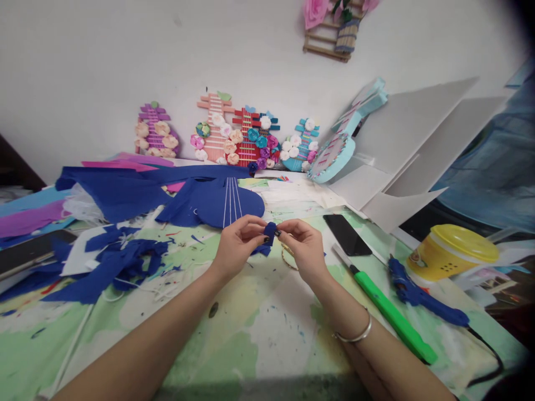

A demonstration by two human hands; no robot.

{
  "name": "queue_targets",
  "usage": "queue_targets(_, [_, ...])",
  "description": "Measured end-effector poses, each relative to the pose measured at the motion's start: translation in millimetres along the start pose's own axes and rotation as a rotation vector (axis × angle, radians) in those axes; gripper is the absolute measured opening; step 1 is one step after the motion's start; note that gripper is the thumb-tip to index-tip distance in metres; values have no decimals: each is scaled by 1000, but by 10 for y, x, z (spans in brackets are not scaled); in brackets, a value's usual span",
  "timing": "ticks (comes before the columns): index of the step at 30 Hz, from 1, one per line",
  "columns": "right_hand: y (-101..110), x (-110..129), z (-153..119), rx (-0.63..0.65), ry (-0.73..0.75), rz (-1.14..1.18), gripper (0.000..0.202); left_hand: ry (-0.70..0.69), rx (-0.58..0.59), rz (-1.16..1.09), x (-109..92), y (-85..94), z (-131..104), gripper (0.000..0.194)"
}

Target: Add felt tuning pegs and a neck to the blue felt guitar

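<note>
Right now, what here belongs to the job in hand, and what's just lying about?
Likely the job: small blue piece between left hand and right hand, blue guitar-shaped body, blue scraps, glue gun, green cutter.
Apparently lying about: phone near the cutter, yellow lidded tub.

The near middle of the worktop lay open between the forearms; rightward, the green-handled knife and blue glue gun blocked the way.
</note>
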State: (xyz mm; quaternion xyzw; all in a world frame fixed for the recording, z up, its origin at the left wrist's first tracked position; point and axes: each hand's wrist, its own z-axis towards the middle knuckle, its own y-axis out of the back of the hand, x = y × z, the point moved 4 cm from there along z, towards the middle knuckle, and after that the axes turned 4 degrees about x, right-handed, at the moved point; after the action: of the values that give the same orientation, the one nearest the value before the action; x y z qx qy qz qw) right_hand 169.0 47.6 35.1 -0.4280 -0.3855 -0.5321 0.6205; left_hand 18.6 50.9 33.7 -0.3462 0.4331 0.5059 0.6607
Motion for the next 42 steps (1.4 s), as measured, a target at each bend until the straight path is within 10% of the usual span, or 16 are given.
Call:
queue_targets(31, [123,-403,122,185,-262,-295,10,251,62,244,304,39,83,14])
queue_targets(42, [61,-444,71,141,-465,-69,16,408,-15,-97,466,-4,85,23])
